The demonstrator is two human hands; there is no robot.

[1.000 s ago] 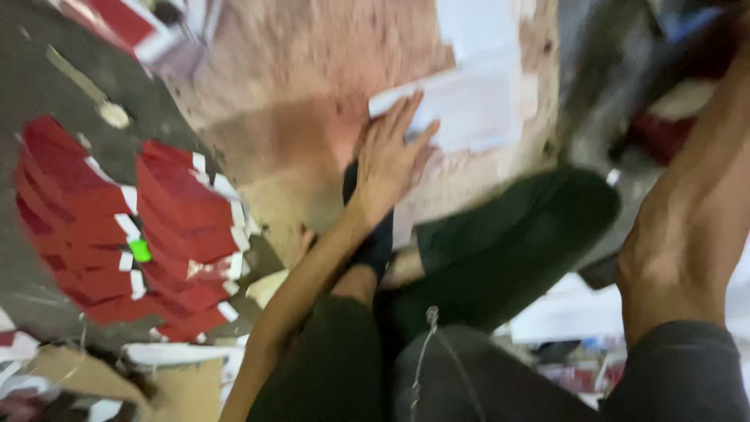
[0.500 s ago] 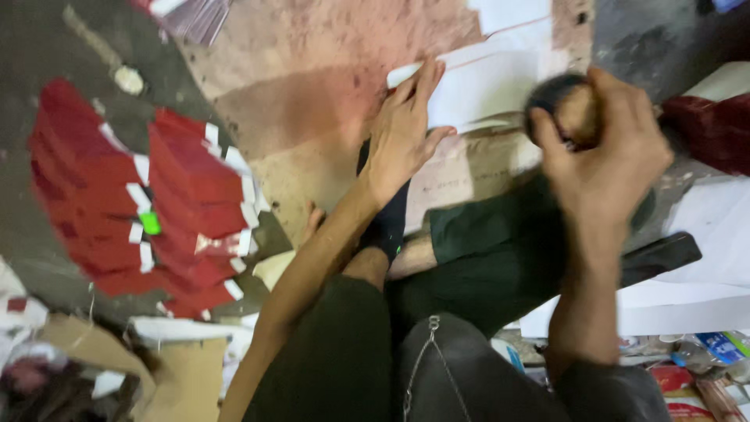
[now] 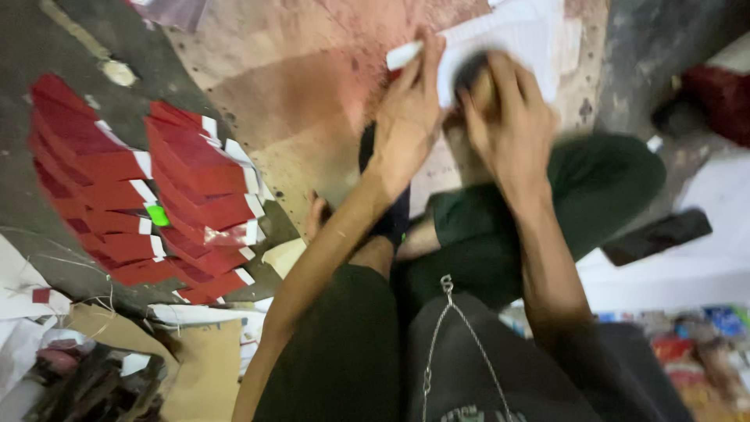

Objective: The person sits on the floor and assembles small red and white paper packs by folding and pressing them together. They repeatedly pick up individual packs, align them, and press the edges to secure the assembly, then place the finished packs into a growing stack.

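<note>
Two long fanned rows of red folded sheets [image 3: 141,195] are already laid out on the floor [image 3: 297,86], while a white sheet [image 3: 516,39] is pinned flat by the open left hand [image 3: 406,125] and rubbed by a dark round tool [image 3: 473,74] clenched in the right hand [image 3: 508,117], with scrap cardboard [image 3: 195,367] nearby.

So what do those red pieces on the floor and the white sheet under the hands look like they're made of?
Red pieces: probably matte paper or thin card, flat, overlapping, with white end strips. White sheet: likely plain paper, thin, lying flat; blur leaves the finish uncertain.
</note>
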